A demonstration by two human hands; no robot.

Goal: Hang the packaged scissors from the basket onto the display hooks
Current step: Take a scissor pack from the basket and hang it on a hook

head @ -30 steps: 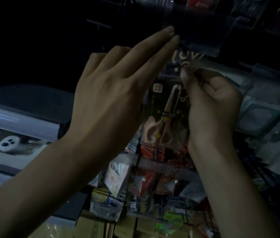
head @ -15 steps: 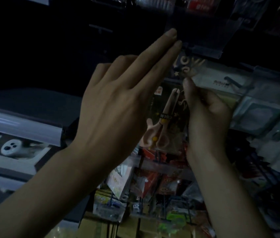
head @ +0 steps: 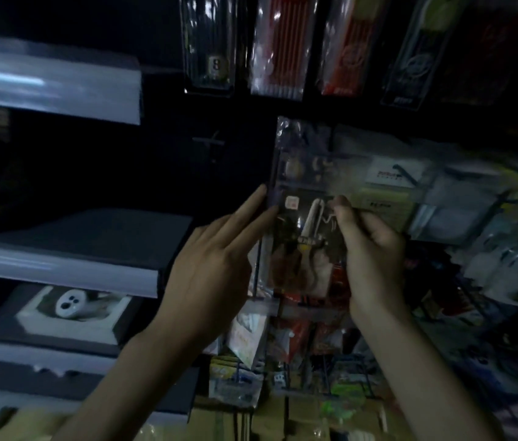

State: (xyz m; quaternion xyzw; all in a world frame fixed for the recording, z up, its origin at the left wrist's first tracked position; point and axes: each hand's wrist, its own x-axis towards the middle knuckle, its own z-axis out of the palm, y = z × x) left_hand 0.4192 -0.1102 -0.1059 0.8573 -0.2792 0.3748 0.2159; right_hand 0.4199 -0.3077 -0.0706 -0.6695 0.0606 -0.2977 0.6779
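1. Scissors pkg: upright against display, between both hands.
2. Right hand: fingers pinch pkg's right edge.
3. Left hand: fingers straight, tips touching left edge.
4. Hook unseen; hanging prob. unfinished.

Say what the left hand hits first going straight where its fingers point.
The left edge of the packaged scissors, held by the right hand; fingertips of the left hand seem almost on it, depth unclear.
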